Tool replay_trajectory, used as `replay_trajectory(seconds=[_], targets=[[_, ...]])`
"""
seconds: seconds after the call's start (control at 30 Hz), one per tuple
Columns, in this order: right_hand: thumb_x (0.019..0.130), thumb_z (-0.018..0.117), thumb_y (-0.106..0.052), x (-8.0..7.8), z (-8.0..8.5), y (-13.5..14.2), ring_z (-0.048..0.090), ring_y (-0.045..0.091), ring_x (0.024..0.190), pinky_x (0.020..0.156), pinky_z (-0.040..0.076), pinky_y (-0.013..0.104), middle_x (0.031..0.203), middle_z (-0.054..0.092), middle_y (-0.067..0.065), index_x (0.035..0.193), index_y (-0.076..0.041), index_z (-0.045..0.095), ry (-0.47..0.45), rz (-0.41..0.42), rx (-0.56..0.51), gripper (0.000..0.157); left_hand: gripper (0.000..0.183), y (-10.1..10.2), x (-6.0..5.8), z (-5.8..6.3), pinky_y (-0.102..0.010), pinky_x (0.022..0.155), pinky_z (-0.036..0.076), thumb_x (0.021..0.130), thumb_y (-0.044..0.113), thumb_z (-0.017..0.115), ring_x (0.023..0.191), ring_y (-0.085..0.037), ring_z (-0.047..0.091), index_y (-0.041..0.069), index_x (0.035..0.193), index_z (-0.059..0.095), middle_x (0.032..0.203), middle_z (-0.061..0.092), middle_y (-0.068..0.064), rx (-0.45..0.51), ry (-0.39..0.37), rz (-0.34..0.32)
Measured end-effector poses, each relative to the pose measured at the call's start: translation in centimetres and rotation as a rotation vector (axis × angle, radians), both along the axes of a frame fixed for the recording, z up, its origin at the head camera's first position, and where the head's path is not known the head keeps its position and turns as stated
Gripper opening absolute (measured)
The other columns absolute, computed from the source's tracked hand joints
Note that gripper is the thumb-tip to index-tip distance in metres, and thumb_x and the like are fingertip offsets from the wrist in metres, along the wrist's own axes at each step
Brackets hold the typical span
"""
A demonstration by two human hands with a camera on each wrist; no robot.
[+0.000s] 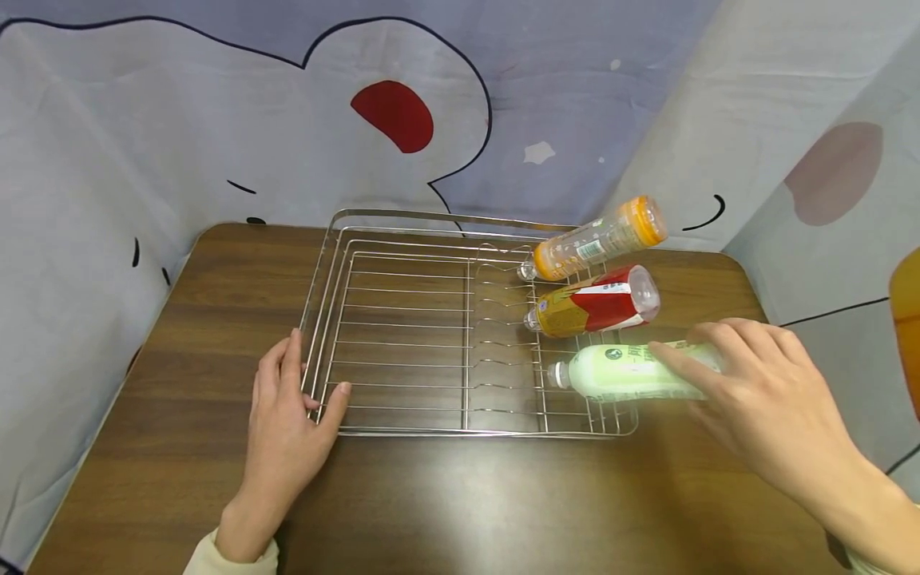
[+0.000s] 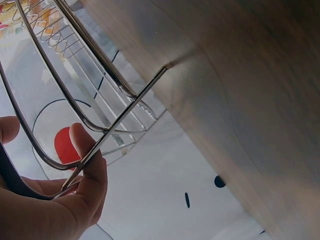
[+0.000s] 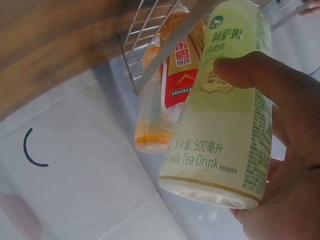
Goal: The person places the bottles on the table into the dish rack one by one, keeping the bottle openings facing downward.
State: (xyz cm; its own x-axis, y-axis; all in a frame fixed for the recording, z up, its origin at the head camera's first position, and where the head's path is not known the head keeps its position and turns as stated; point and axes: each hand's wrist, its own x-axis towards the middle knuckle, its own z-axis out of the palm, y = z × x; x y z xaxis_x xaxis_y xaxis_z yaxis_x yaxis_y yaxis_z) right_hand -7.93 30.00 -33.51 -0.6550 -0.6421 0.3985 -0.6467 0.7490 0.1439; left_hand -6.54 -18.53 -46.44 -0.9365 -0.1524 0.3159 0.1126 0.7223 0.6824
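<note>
A green milk tea bottle (image 1: 628, 372) lies on its side over the right end of a metal wire rack (image 1: 465, 335), its neck toward the left. My right hand (image 1: 762, 399) grips it around its base end, with the thumb across the label in the right wrist view. At the rack's near left corner, my left hand (image 1: 295, 399) holds the frame, its fingers around the wires (image 2: 82, 165) in the left wrist view. Beyond the green bottle lie a red and gold drink bottle (image 1: 596, 303) and a clear bottle with orange bands (image 1: 592, 239), both with necks pointing left.
The rack stands on a brown wooden table (image 1: 460, 495). Wavy wires run through the rack's right half, beneath the bottle necks. A printed cloth (image 1: 287, 120) hangs behind the table and along its sides. Something orange (image 1: 908, 319) is cut off at the right edge of the head view.
</note>
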Motion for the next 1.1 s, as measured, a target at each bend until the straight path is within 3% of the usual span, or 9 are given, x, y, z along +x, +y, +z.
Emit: replay_trajectory(seconds=[0.5, 0.83, 1.1], targets=[[0.060, 0.085, 0.002, -0.3, -0.3, -0.8, 0.059, 0.049, 0.109, 0.078, 0.044, 0.062, 0.117, 0.065, 0.020, 0.130, -0.012, 0.077, 0.013, 0.005, 0.029, 0.072, 0.090, -0.1, 0.0, 0.0, -0.057, 0.092, 0.048, 0.097, 0.020, 0.079, 0.086, -0.032, 0.069, -0.003, 0.171, 0.034, 0.162, 0.043, -0.026, -0.004, 0.009, 0.003], [0.070, 0.069, 0.007, -0.7, -0.6, -1.5, 0.058, 0.051, 0.105, 0.087, 0.046, 0.065, 0.112, 0.063, 0.023, 0.129, -0.008, 0.076, 0.025, 0.042, 0.041, 0.061, 0.091, -0.1, 0.0, -0.2, -0.056, 0.092, 0.048, 0.097, 0.020, 0.080, 0.085, -0.033, 0.068, -0.002, 0.172, 0.033, 0.162, 0.043, -0.026, -0.001, 0.010, 0.004], [0.082, 0.050, 0.003, -1.2, -0.9, -2.0, 0.059, 0.052, 0.099, 0.081, 0.046, 0.063, 0.107, 0.063, 0.023, 0.126, -0.005, 0.077, 0.083, 0.066, 0.055, 0.052, 0.090, -0.1, 0.0, -0.2, -0.056, 0.091, 0.048, 0.097, 0.020, 0.080, 0.084, -0.033, 0.068, -0.004, 0.171, 0.034, 0.162, 0.043, -0.027, 0.001, 0.014, 0.002]])
